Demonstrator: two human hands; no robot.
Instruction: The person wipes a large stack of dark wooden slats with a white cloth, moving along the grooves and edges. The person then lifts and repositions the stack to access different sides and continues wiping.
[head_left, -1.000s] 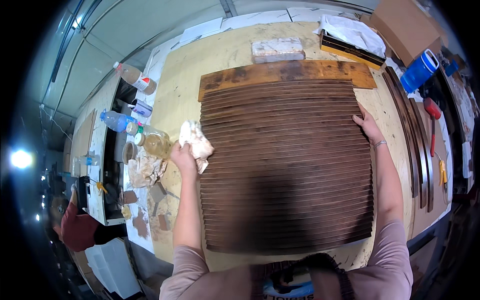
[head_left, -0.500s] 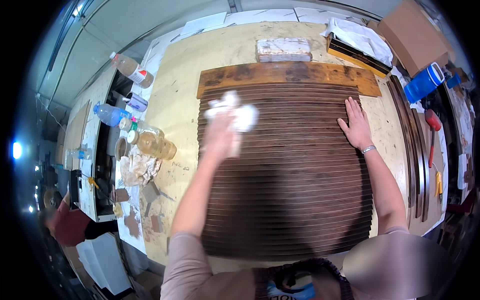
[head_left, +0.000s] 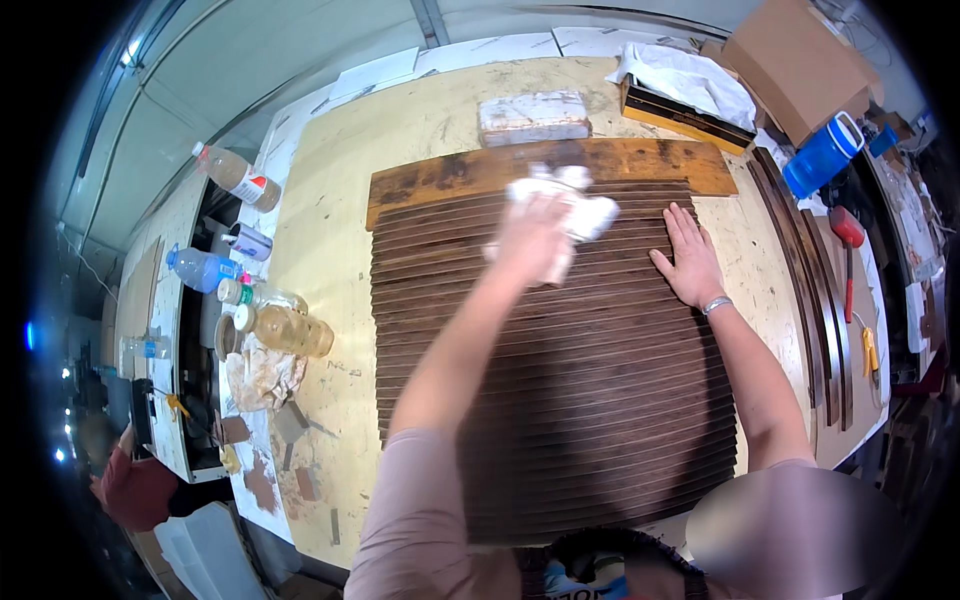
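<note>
A ribbed panel of dark brown wood strips (head_left: 540,400) lies flat before me, filling the middle of the table. Near its far edge, my left hand (head_left: 532,238) presses a crumpled white cloth (head_left: 590,215) against the strips; the cloth is a little blurred and hides part of the fingers. My right hand (head_left: 692,262) rests flat on the panel's right edge, fingers stretched out, holding nothing. Just beyond the panel lies a stained orange-brown board (head_left: 440,180), close to the cloth. Behind that board sits a whitish, paint-smeared block (head_left: 534,118).
Several bottles, one with yellowish liquid (head_left: 290,331), stand along the left edge near a stained rag (head_left: 265,378). On the right are long dark strips (head_left: 815,300), a blue jug (head_left: 822,158) and a red mallet (head_left: 847,230). A person (head_left: 140,490) is at far left.
My left hand has swept the cloth rightward across the far part of the panel. The right hand stays on the right edge. The whole view has shifted slightly.
</note>
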